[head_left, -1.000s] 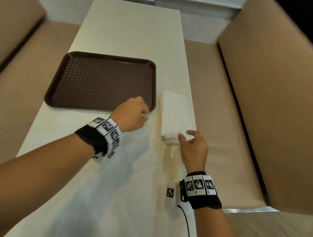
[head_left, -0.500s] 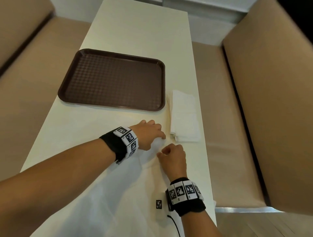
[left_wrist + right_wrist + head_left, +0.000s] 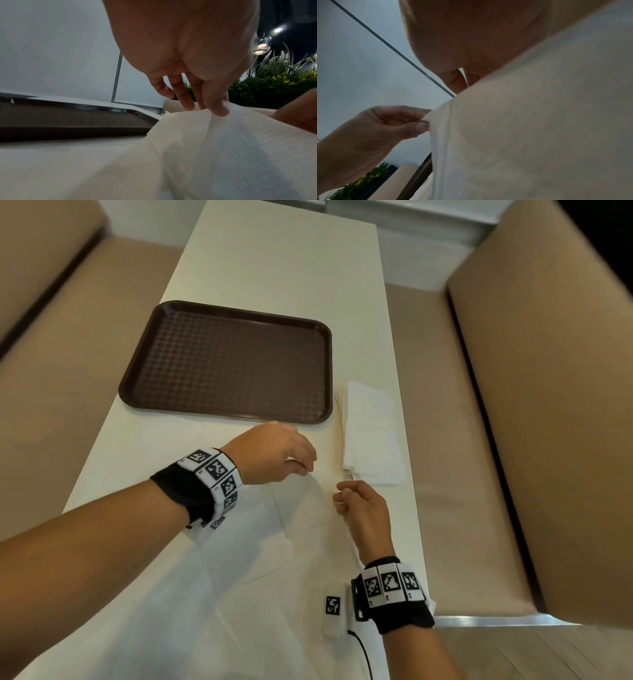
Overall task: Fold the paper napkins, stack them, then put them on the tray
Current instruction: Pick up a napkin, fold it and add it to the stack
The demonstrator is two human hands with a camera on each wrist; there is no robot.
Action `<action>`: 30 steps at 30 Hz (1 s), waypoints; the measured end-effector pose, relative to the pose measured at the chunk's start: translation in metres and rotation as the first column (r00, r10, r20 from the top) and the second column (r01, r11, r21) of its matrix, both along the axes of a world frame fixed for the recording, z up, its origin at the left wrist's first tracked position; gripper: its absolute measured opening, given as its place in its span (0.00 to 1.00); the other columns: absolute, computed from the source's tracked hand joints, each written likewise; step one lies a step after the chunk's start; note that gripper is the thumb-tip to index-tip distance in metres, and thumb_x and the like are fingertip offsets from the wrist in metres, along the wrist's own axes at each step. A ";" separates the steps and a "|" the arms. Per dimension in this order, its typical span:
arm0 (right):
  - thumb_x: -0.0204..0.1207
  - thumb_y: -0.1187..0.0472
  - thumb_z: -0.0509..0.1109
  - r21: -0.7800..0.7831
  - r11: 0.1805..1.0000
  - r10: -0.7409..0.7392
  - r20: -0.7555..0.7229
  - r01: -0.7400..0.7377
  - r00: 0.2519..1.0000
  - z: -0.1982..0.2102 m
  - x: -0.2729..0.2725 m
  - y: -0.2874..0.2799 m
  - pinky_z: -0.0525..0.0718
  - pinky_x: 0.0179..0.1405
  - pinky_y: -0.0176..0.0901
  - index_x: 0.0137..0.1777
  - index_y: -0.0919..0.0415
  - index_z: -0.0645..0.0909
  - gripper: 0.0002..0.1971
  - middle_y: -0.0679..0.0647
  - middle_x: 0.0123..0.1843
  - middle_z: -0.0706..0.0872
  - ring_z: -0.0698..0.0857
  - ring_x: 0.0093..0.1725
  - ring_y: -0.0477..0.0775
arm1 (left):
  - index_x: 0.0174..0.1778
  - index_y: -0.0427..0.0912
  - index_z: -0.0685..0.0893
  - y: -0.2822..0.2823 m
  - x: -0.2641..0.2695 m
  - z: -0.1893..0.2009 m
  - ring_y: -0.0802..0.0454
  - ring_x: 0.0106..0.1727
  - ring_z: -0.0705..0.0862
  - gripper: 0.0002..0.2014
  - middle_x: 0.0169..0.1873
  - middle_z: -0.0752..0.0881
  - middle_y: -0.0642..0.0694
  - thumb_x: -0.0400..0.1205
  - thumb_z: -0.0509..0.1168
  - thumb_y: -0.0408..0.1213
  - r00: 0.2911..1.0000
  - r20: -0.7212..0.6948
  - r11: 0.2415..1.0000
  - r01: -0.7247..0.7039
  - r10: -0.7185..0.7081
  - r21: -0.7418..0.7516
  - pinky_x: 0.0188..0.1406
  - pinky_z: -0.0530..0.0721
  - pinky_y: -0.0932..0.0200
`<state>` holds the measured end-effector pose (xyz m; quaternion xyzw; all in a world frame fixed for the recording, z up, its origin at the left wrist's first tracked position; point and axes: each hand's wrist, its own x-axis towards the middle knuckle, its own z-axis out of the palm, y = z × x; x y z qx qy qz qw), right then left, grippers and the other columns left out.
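Both hands [image 3: 274, 453] [image 3: 364, 508] pinch the napkin's [image 3: 301, 508] far edge near the tray [image 3: 226, 364]; I'd match corners before creasing.

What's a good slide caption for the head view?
Both hands, left hand and right hand, pinch a napkin edge above the table, beside folded napkins and a brown tray.

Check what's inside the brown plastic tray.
Nothing shows on the brown plastic tray: its textured floor is bare in the head view. The folded white paper napkins lie beside it on the cream table. The left wrist view shows only its near rim.
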<state>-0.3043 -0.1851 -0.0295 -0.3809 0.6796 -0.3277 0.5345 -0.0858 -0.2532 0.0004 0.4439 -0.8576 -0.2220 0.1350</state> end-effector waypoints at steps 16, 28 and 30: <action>0.87 0.53 0.66 -0.030 0.993 0.118 0.052 -0.117 0.992 0.015 -0.002 -0.002 0.82 0.44 0.38 0.50 0.61 0.91 0.15 0.55 0.46 0.94 0.89 0.41 0.48 | 0.53 0.52 0.93 0.025 0.030 0.045 0.61 0.50 0.89 0.06 0.48 0.92 0.62 0.84 0.72 0.39 0.975 -0.213 0.993 -0.034 0.058 0.112 0.54 0.88 0.55; 0.81 0.62 0.75 -0.228 0.895 0.363 -0.122 -0.382 0.924 0.040 0.010 0.009 0.88 0.44 0.50 0.46 0.52 0.89 0.05 0.50 0.42 0.93 0.90 0.41 0.48 | 0.54 0.50 0.86 0.028 0.025 0.069 0.57 0.40 0.89 0.04 0.36 0.89 0.55 0.87 0.66 0.39 0.947 -0.251 0.977 -0.173 0.199 0.121 0.44 0.89 0.50; 0.83 0.65 0.72 -0.252 0.909 0.311 -0.115 -0.331 0.943 0.043 0.010 0.009 0.87 0.40 0.48 0.43 0.52 0.88 0.09 0.51 0.38 0.91 0.88 0.37 0.50 | 0.56 0.51 0.86 0.030 0.025 0.074 0.54 0.43 0.89 0.06 0.39 0.89 0.56 0.86 0.68 0.39 0.927 -0.315 0.978 -0.175 0.201 0.110 0.44 0.88 0.51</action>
